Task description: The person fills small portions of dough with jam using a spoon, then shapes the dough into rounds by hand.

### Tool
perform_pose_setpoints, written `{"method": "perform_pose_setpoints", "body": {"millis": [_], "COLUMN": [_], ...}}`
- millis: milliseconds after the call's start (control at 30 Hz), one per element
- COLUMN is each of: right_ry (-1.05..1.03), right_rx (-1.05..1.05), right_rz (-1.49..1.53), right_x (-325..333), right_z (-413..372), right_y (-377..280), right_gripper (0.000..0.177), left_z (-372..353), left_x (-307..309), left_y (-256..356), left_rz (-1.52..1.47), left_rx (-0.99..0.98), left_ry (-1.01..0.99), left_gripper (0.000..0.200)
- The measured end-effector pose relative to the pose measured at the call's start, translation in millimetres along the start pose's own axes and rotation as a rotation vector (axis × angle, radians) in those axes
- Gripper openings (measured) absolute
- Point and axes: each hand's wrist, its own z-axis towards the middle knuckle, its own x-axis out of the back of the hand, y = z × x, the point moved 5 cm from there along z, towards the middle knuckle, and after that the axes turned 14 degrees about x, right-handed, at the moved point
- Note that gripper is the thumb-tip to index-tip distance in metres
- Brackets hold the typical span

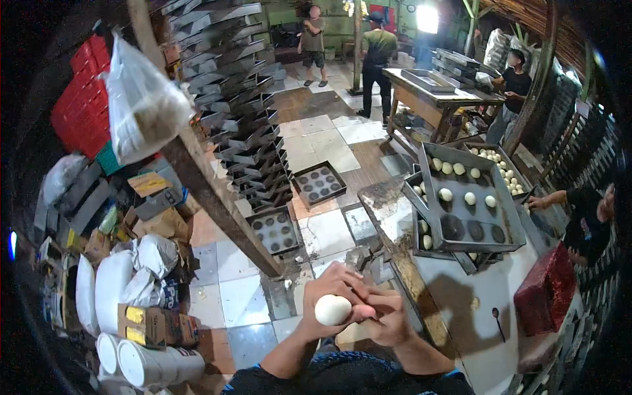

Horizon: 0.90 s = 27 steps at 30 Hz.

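Note:
A smooth, pale dough ball (332, 310) bulges from my left hand (338, 283), whose fingers are wrapped round it in front of my body. My right hand (388, 320) touches the left from the side with its fingers curled in. Whatever lies between the right fingers is hidden. To the right of my hands, a dark metal tray (471, 246) rests tilted on top of other trays. Several dough balls (446, 195) sit in it in rows, and its nearest row of round hollows holds none.
The trays stand on a worktable (474, 342) with a dark red container (545, 286) and a spoon-like tool (498, 324). A wooden post (220, 204) slants on the left. Two moulded trays (273, 230) lie on the tiled floor. A co-worker (586, 217) is at the right; other people stand farther back.

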Motion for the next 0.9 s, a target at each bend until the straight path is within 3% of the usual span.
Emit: {"method": "perform_pose_setpoints", "body": {"millis": [67,100,133,167,200,267,300,333,400,467,500,567,600,633,667,733,767,800,867,900], "right_ry": [-0.121,-0.099,0.093,0.282,0.295,0.04,-0.05,-0.087,0.037,0.035,-0.005,-0.022,-0.016,-0.027,0.022,0.066,0.098,0.127,0.255,0.202], "right_rx": [0.132,0.12,0.11,0.095,0.068,0.364,0.36,0.329,0.311,0.277,0.271,0.243,0.249,0.236,0.182,0.127,0.067,0.006,-0.127,-0.113], "right_rz": [-0.282,-0.286,-0.424,-0.563,-0.572,-0.624,-0.579,-0.634,-0.676,-0.673,-0.661,-0.736,-0.794,-0.784,-0.713,-0.636,-0.581,-0.527,-0.553,-0.634], "right_x": [15.6,22.5,41.6,61.3,71.9,75.0,81.0,95.9,133.4,155.9,161.0,170.0,177.2,186.0,198.6,224.9,242.1,257.3,287.8,298.5], "right_z": [13.1,16.3,19.1,18.5,19.4,18.2,13.7,12.6,-3.2,-8.6,-12.0,-24.7,-31.5,-33.2,-33.2,-31.2,-28.8,-23.8,-14.3,-8.5], "right_y": [2.3,1.3,-3.3,-4.9,3.0,11.6,27.2,25.7,32.5,32.9,38.0,54.4,61.5,65.4,70.7,81.8,88.9,98.6,132.3,158.3], "right_gripper": [0.02,0.02,0.022,0.024,0.024,0.036,0.039,0.037,0.037,0.04,0.043,0.044,0.042,0.042,0.037,0.032,0.025,0.02,0.021,0.024], "left_z": [8.3,10.4,17.3,26.0,32.7,32.6,30.4,45.0,57.2,66.4,63.8,72.5,77.6,84.3,82.9,86.8,94.5,105.7,119.7,121.6], "left_x": [5.0,2.4,-2.6,-15.4,-32.4,-68.3,-84.6,-101.0,-131.3,-156.8,-171.6,-198.1,-207.7,-216.0,-220.9,-226.0,-225.1,-217.1,-190.1,-171.8], "left_y": [-34.6,-55.6,-71.7,-80.9,-85.2,-126.4,-135.3,-136.2,-147.8,-159.2,-172.3,-174.0,-175.5,-175.5,-180.3,-191.3,-189.9,-187.9,-193.5,-201.5], "left_rz": [-0.006,0.06,0.127,0.207,0.297,-0.104,-0.158,-0.21,-0.17,-0.015,-0.103,-0.053,0.008,0.369,0.362,-0.2,-0.157,-0.165,-0.113,-0.062], "left_rx": [0.193,0.313,0.427,0.452,0.444,0.441,0.443,0.44,0.469,0.528,0.661,0.677,0.664,0.299,0.316,0.701,0.73,0.735,0.844,0.827], "left_ry": [0.105,0.141,0.179,0.094,0.049,-0.063,-0.027,0.003,-0.221,-0.334,-0.421,-0.469,-0.494,-0.545,-0.539,-0.453,-0.587,-0.577,-0.418,-0.345], "left_gripper": [0.034,0.036,0.039,0.038,0.029,0.019,0.018,0.018,0.019,0.017,0.015,0.013,0.012,0.011,0.011,0.013,0.022,0.022,0.037,0.043]}}
